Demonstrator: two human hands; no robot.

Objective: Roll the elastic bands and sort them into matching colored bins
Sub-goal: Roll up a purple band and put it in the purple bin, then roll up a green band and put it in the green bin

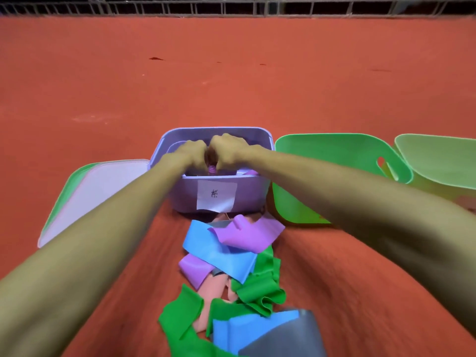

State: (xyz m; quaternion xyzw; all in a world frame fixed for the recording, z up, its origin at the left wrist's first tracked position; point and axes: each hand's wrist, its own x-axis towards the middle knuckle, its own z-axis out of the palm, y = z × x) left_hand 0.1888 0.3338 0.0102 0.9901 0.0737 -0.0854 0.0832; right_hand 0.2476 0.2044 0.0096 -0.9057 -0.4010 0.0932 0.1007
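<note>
One broad red-orange surface (231,73) fills most of the view, with a pale metal railing (231,7) along its far edge. Two bare forearms reach forward from the lower corners and meet over the middle. Right of centre sits a bright green bin (322,155), tilted toward the camera, with a handle slot in its right wall; a paler green bin (438,161) sits just beside it at the frame edge, touching or overlapping it. On the left, a lilac lid (103,186) lies flat on a green lid (60,202), next to the purple bin (247,191). That purple bin stands upright at centre and carries a white paper label (216,195) with a handwritten character on its near wall. Near side of it, a loose pile of flat bands (231,266) trails toward the camera: blue, purple, green, pink and grey strips overlapping one another. Left hand (190,154) and right hand (229,150) are knuckle to knuckle over the purple bin's opening, fingers curled downward. Between their fingertips they pinch a small rolled purple band (212,170), which sits just inside the bin's near rim, its coiled end facing the camera. Something else pale purple shows inside the bin to the right of the roll, too hidden to make out.
</note>
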